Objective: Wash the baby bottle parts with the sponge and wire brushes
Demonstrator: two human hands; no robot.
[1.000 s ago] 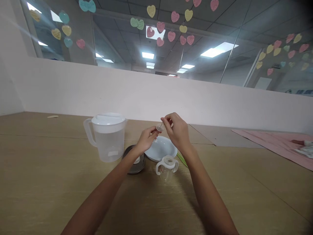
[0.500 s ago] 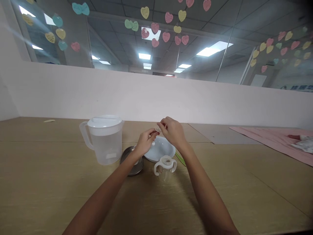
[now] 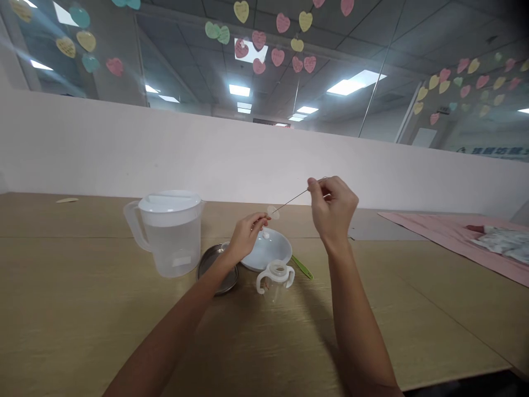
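Note:
My left hand (image 3: 249,234) is closed, its fingertips pinching a small translucent straw piece with a round flange (image 3: 273,212). A small white end (image 3: 265,235) hangs below those fingers, over a white bowl (image 3: 270,255). Higher and to the right, my right hand (image 3: 334,208) pinches a thin dark wire (image 3: 292,199). That wire slants down to the flange; whether it passes inside cannot be made out. In front of the bowl stands a clear baby bottle with two white handles (image 3: 276,281), its top uncovered. My left forearm partly covers a metal tray (image 3: 210,263).
A lidded translucent pitcher (image 3: 173,237) stands left of the tray. A green handle (image 3: 303,267) lies right of the bowl. Farther right, a pink cloth (image 3: 430,229) carries a patterned bundle (image 3: 502,242). A flat pale piece (image 3: 67,200) lies at the back left, near the wall.
My right hand has drawn away from my left, up and to the right, exposing a length of thin wire between them. My left hand keeps its pinch. The view has shifted slightly.

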